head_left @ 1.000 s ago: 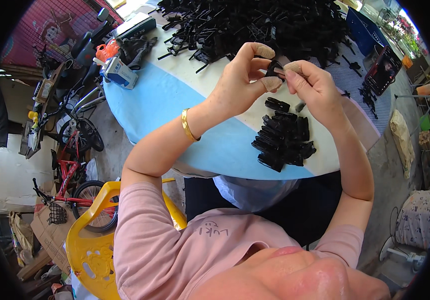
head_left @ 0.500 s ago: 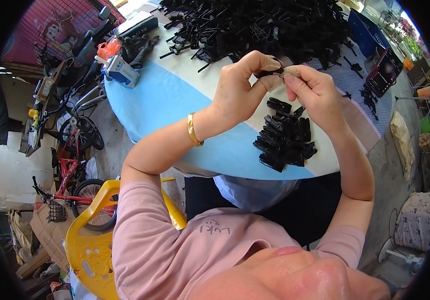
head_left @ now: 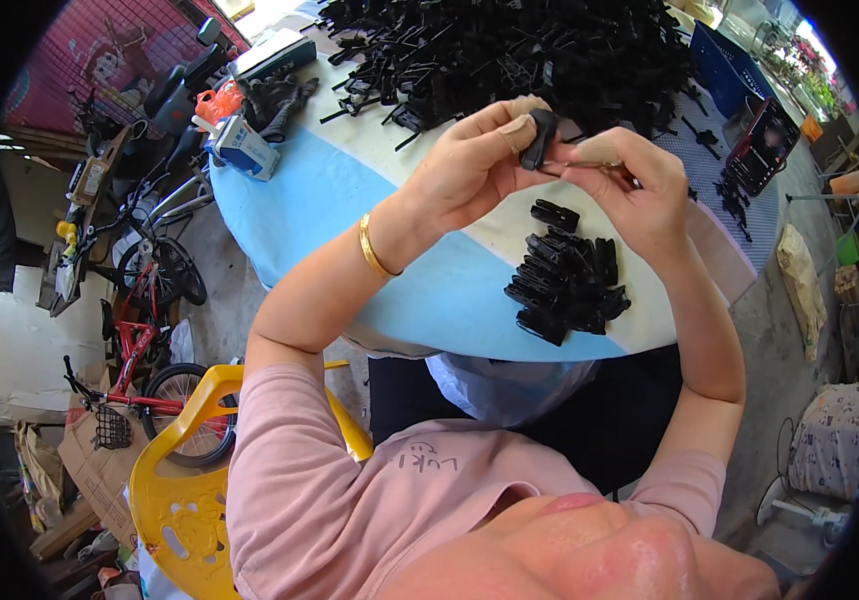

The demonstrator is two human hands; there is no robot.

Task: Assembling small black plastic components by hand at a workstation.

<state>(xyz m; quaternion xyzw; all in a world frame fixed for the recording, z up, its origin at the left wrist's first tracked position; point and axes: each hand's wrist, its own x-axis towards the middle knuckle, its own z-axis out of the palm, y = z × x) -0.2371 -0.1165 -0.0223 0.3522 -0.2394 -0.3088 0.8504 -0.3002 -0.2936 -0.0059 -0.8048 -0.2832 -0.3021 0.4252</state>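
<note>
Over the table, my left hand (head_left: 475,165) is closed on a small black plastic part (head_left: 540,140), gripped between thumb and fingers. Close beside it, my right hand (head_left: 645,190) pinches a thin metal tool (head_left: 605,164), whose narrow tip reaches toward the black part; the tool's exact kind is not clear. Tan wraps cover some fingertips on both hands. Below the hands lies a group of black plastic pieces (head_left: 565,280), stacked close together on the cloth. A large heap of loose black parts (head_left: 510,60) spreads across the far side.
The round table has a blue and cream cloth (head_left: 320,210). A carton (head_left: 244,148), an orange bag (head_left: 218,102) and dark gloves (head_left: 280,103) sit at far left. A phone (head_left: 765,148) and a blue basket (head_left: 725,62) stand far right. A yellow chair (head_left: 185,500) is at my left.
My left hand has turned and shifted slightly left, so the black part now stands upright in view. My right hand has moved a little away from it, and the thin tool now shows.
</note>
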